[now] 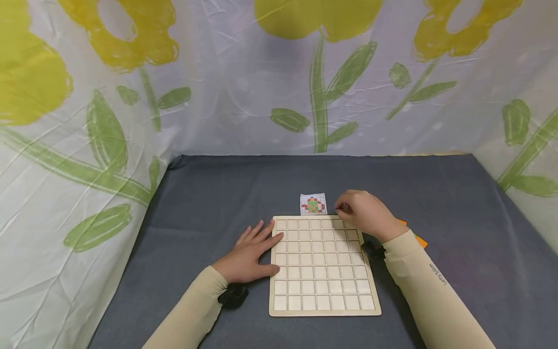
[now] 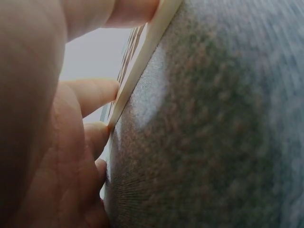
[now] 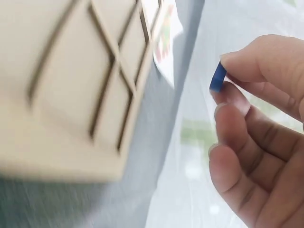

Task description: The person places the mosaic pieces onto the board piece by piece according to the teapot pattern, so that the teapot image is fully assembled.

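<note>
A pale wooden board [image 1: 322, 288] with a grid of square recesses lies flat on the dark cloth. My left hand [image 1: 247, 259] is spread at its left side, with thumb and fingertips resting on the border. The left wrist view shows those fingers [image 2: 97, 92] touching the board's edge [image 2: 142, 71]. Over the board's far right corner, my right hand [image 1: 366, 213] pinches a small flat blue tile [image 3: 218, 77] between thumb and index finger. The other fingers curl below it. In the head view the tile is hidden by the hand.
A small paper card [image 1: 313, 204] with a red, green and orange grid pattern lies at the board's far edge. Orange pieces [image 1: 421, 242] show partly behind the right wrist. Hanging flower-print sheets [image 1: 226, 97] border the dark cloth [image 1: 209, 194] at the back and sides.
</note>
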Demonstrator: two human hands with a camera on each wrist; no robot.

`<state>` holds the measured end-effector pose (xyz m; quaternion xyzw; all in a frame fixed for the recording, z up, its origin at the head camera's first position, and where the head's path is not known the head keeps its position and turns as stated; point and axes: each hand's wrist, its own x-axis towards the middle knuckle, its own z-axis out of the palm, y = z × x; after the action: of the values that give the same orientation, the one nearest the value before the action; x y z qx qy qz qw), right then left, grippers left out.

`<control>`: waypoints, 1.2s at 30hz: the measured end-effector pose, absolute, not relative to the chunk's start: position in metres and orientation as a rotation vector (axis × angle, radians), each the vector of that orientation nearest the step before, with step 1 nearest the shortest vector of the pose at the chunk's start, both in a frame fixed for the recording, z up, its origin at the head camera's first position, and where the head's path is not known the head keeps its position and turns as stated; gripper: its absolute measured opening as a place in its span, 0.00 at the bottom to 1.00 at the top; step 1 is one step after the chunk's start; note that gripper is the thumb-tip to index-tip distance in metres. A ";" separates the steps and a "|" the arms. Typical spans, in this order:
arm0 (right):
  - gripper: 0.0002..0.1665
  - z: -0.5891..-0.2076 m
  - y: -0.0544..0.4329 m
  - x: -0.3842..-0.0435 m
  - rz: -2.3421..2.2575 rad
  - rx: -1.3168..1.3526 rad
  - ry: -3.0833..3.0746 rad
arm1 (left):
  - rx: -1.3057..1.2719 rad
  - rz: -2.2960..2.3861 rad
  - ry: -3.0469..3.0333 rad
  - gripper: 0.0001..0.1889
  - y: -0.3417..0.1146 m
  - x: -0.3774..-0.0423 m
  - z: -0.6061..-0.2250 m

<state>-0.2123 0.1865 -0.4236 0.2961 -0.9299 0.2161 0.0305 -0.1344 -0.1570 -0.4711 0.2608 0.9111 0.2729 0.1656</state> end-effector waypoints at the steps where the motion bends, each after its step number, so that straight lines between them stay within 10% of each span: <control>1: 0.05 -0.425 0.182 -0.212 0.669 0.934 -2.858 | 0.743 0.776 2.596 0.41 -0.157 -0.134 -0.471; 36: 0.08 -0.451 0.139 -0.212 0.864 1.256 -2.806 | 0.721 0.805 2.608 0.41 -0.157 -0.135 -0.475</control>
<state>-0.2117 0.1388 -0.4505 0.3931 -0.8784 0.2705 -0.0257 -0.1347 -0.1572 -0.4749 0.2522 0.9121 0.2816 0.1588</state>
